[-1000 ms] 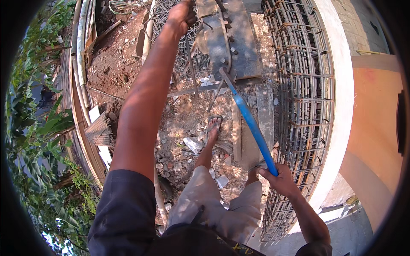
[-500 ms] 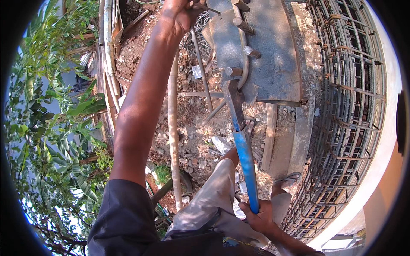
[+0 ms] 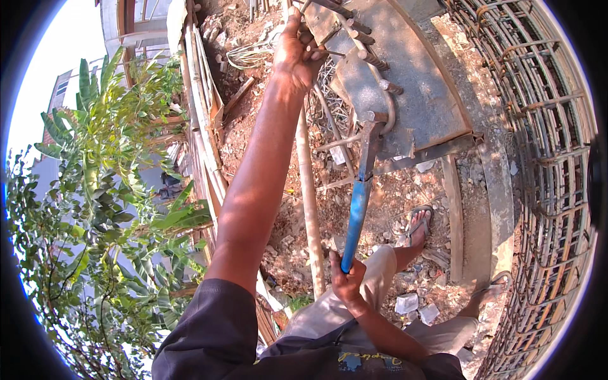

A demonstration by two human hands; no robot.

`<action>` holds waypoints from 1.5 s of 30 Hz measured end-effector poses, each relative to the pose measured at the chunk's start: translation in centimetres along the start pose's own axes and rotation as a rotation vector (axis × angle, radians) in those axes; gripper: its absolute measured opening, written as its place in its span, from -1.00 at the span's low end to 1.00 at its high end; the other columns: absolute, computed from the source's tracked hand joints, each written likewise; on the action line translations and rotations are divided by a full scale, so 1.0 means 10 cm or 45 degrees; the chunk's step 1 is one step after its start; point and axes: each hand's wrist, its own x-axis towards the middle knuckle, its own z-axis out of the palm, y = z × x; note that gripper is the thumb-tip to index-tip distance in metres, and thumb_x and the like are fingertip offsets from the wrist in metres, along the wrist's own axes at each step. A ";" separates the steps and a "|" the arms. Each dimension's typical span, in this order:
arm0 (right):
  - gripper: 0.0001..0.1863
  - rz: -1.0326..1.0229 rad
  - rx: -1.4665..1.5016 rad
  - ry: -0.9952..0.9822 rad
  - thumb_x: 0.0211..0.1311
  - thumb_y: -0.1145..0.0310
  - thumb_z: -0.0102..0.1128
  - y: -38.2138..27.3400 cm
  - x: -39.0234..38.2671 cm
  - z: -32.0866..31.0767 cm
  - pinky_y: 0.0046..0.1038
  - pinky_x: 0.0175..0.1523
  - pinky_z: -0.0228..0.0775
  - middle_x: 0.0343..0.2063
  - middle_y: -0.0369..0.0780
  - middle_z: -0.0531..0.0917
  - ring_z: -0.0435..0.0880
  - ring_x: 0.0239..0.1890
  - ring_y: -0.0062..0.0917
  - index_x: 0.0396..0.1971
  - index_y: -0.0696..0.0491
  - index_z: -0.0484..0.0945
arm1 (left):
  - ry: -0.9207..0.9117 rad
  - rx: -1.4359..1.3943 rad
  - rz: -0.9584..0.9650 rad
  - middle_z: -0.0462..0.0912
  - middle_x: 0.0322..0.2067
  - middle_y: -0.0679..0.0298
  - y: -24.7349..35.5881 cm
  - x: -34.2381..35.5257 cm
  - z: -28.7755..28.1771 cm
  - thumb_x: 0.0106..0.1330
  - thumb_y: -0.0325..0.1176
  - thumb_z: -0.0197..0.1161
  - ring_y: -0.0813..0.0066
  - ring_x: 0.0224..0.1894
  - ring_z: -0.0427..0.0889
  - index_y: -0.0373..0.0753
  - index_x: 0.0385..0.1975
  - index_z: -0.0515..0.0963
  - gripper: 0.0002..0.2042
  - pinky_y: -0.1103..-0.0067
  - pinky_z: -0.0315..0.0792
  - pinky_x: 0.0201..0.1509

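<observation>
My right hand (image 3: 347, 278) is wrapped round the lower end of a rebar bending wrench (image 3: 358, 206) with a blue handle and a bare metal head. The wrench's head sits at the near end of the steel bench plate (image 3: 423, 95), against the curved end of a steel bar (image 3: 387, 104). That bar runs beside a row of short steel pegs (image 3: 372, 59) standing on the plate. At the plate's far left, my left hand (image 3: 297, 54) is closed round a thin steel rod (image 3: 334, 53), whose end pokes out past the fingers. The rest of the rod is partly hidden.
Tied rebar cages (image 3: 551, 152) are stacked along the right side. A bamboo pole (image 3: 309, 209) and a coil of wire (image 3: 253, 56) lie left of the bench. Rubble covers the ground, and my sandalled foot (image 3: 418, 227) stands under the plate. Leafy plants (image 3: 120, 215) fill the left.
The wrench's handle has swung leftward with my right hand, so it now slants the other way. The whole view has shifted, and more of my left hand shows.
</observation>
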 end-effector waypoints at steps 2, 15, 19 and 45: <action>-0.52 0.123 0.054 -0.004 0.53 0.35 0.42 -0.22 -0.05 -0.13 -0.50 -0.49 0.03 -0.69 -0.49 0.36 0.24 -0.58 -0.82 -0.64 0.10 0.45 | 0.009 -0.033 -0.060 0.16 -0.73 0.56 0.01 0.02 -0.08 0.57 0.06 0.36 0.57 -0.74 -0.04 0.04 -0.41 0.47 -0.64 0.55 0.06 -0.57; -0.67 0.176 -0.909 0.217 0.40 0.21 0.54 -1.81 -0.92 -1.06 -0.48 -0.46 0.23 -0.67 -0.38 0.52 0.36 -0.55 -0.78 -0.32 0.21 0.77 | 0.000 -0.147 -0.434 0.09 -0.69 0.53 0.31 0.03 -0.19 0.60 0.00 0.33 0.65 -0.66 0.11 -0.20 -0.08 0.60 -0.66 0.60 0.19 -0.55; -0.62 0.266 -0.978 0.347 0.42 0.17 0.53 -1.94 -1.22 -0.97 -0.45 -0.43 0.26 -0.68 -0.38 0.50 0.36 -0.55 -0.75 -0.41 0.21 0.73 | -0.041 -0.143 -0.453 0.23 -0.64 0.45 0.36 0.10 -0.22 0.65 -0.04 0.23 0.55 -0.63 0.22 -0.20 -0.10 0.62 -0.69 0.47 0.34 -0.52; -0.55 0.271 -1.071 0.662 0.39 0.17 0.55 -2.23 -2.23 -0.32 -0.49 -0.61 0.34 -0.73 -0.33 0.52 0.50 -0.74 -0.67 -0.59 0.05 0.53 | 0.336 -1.913 -0.421 0.34 -0.52 0.41 -0.77 -2.56 -1.06 0.67 0.11 0.14 0.42 -0.25 0.52 0.02 0.34 0.53 -0.57 -0.42 0.25 0.53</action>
